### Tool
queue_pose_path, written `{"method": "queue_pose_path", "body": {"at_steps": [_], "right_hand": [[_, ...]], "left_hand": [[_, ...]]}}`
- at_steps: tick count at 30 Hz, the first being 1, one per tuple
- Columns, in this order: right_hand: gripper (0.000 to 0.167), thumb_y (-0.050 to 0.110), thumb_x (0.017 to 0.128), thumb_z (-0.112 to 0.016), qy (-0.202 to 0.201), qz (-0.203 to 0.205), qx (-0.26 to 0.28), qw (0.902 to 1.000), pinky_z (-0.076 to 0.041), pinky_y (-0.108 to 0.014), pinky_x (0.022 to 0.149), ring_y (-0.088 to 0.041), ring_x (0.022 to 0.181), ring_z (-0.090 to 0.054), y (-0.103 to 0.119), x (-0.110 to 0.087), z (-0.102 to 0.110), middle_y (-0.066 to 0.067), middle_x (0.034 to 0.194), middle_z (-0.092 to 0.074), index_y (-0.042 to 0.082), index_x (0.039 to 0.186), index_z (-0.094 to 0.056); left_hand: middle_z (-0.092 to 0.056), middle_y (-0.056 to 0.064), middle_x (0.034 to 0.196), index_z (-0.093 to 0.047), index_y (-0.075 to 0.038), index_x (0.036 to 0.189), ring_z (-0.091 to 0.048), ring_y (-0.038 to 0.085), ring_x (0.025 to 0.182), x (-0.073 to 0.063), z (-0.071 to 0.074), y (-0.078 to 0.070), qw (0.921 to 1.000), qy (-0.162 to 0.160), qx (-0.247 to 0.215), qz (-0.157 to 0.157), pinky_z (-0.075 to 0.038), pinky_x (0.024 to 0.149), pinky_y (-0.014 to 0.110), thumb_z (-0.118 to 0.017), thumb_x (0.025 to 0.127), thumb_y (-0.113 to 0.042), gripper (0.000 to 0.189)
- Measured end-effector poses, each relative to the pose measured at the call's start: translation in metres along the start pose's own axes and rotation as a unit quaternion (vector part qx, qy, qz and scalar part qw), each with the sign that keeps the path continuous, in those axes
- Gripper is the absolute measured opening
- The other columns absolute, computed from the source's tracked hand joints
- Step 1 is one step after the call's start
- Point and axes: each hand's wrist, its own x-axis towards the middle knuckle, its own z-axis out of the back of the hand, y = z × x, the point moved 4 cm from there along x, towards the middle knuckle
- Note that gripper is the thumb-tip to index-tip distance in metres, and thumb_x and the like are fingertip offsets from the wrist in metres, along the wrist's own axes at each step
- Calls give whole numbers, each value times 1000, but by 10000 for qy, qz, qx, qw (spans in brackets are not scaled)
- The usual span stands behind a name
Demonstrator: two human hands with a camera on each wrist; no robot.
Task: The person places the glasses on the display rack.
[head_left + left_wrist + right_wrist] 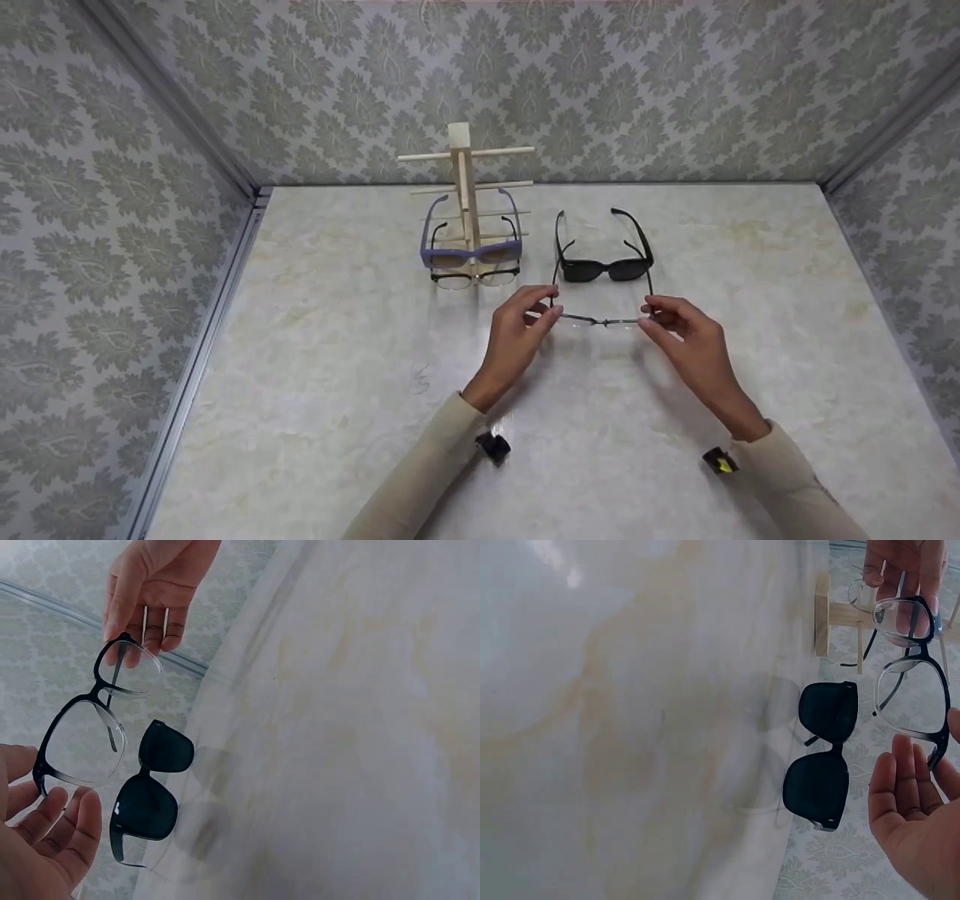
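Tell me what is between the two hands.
In the head view, the clear-lensed glasses span the gap between the left hand and the right hand, each pinching one side.

This looks like a small partitioned booth, perhaps a work corner in a lab or studio: a back wall [525, 90], a left wall [60, 262] and a right wall [915, 255], all in leafy grey-green wallpaper, close around one pale marble-patterned table [300, 420] with a metal strip [196, 375] along its left side. A wooden stand [470, 195] bearing purple glasses [472, 255], plus sunglasses [589, 270] and hand-held clear glasses [600, 322], lend it the air of an eyewear shop, though whether it is one cannot be told
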Motion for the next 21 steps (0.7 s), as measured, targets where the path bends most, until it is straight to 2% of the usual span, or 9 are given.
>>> {"method": "queue_pose_path", "body": {"at_steps": [4,7,15,21], "right_hand": [[35,-6,99,-79,86,164,41,9998,-58,-20,92,-17,101,-72,3,1,-5,-15,119,-77,5,132,-77],[36,-7,98,-79,148,261,83,9995,-59,-21,92,-18,102,-72,6,2,-9,-14,119,-77,6,132,-78],[35,-5,99,-80,244,303,141,9991,-58,-21,93,-20,103,-72,13,5,-17,-17,121,-76,6,132,-77],[35,-5,98,-80,291,374,241,9986,-58,-22,93,-20,104,-72,18,8,-23,-18,121,-76,5,132,-77]], "left_hand": [[-77,8,127,-77,-6,135,-75,16,102,-2,7,-2,9999,-60,87,-56,-65,83,37,-78,105,-13,31],[-76,10,128,-77,-5,135,-75,17,102,-3,12,-4,9999,-95,102,-81,-65,83,40,-78,105,-13,31],[-76,9,129,-76,-6,136,-74,17,104,-5,25,-9,9997,-128,142,-118,-64,83,35,-76,107,-15,31],[-75,7,129,-76,-6,137,-74,17,105,-7,34,-12,9994,-160,201,-214,-64,85,39,-75,108,-17,32]]}}
